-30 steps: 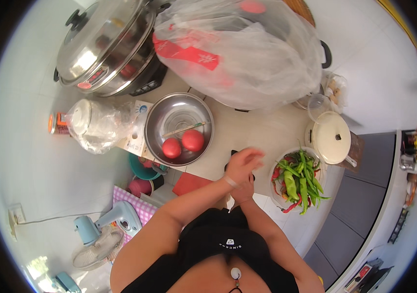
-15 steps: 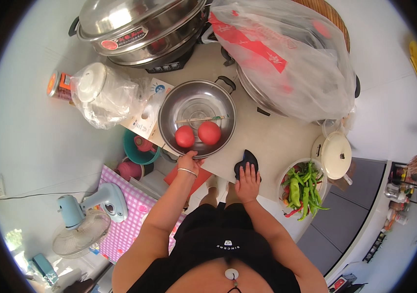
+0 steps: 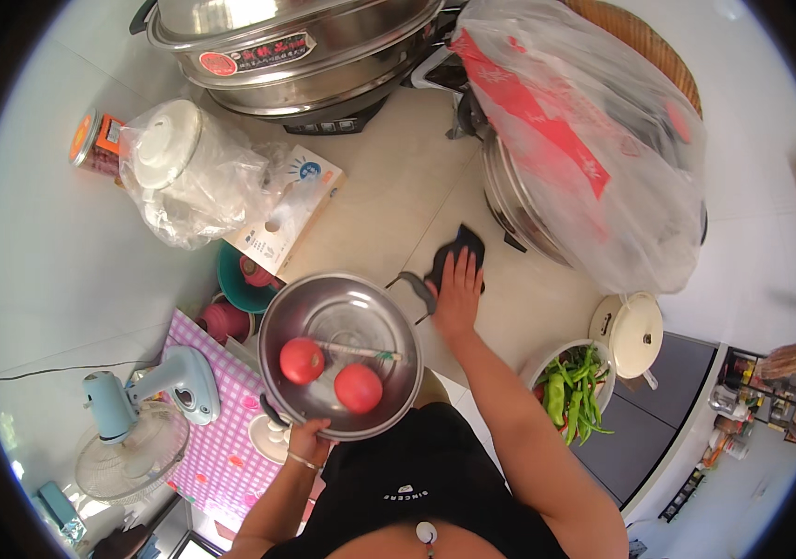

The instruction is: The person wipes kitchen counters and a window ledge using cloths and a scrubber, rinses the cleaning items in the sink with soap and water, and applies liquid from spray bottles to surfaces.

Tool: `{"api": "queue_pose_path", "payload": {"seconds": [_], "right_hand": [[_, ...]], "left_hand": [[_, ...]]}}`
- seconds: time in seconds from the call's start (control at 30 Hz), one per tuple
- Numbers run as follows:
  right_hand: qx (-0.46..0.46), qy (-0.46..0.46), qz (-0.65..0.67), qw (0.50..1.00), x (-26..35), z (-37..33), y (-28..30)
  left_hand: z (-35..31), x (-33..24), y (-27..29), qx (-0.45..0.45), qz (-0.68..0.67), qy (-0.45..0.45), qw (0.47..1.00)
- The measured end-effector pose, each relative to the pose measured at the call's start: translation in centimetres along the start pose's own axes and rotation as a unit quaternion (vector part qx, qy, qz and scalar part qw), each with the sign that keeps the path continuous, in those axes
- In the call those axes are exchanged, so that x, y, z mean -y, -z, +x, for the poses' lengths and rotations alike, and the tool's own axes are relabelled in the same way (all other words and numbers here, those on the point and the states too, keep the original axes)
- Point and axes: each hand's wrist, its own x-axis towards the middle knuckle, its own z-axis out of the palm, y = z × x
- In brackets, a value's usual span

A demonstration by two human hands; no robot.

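Head view: the left hand [image 3: 307,436] has its grip closed on the near rim of the steel bowl [image 3: 340,321], lifted clear off the surface [image 3: 388,200], two tomatoes [image 3: 303,360] and a peeler inside. The right hand [image 3: 458,293] lies flat, fingers spread, pressing a black cloth [image 3: 463,244] on the surface.

Round steel bowl [image 3: 342,321] held level at its near rim, two red tomatoes [image 3: 303,361] inside beside a utensil, dark cloth [image 3: 458,250] flat on the tabletop [image 3: 388,205]
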Motion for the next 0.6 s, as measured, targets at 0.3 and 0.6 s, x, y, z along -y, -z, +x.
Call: {"api": "queue_pose_path", "payload": {"seconds": [0.3,0.6], "right_hand": [[-0.106,-0.071,-0.076,0.989,-0.1,20.5,-4.3],[0.070,0.165,-0.015,0.984,6.9,12.8,-3.9]], "left_hand": [[-2.9,1.5,3.3,-0.076,-0.124,0.018,0.989],[-2.0,2.6,3.5,-0.095,-0.140,-0.039,0.985]]}}
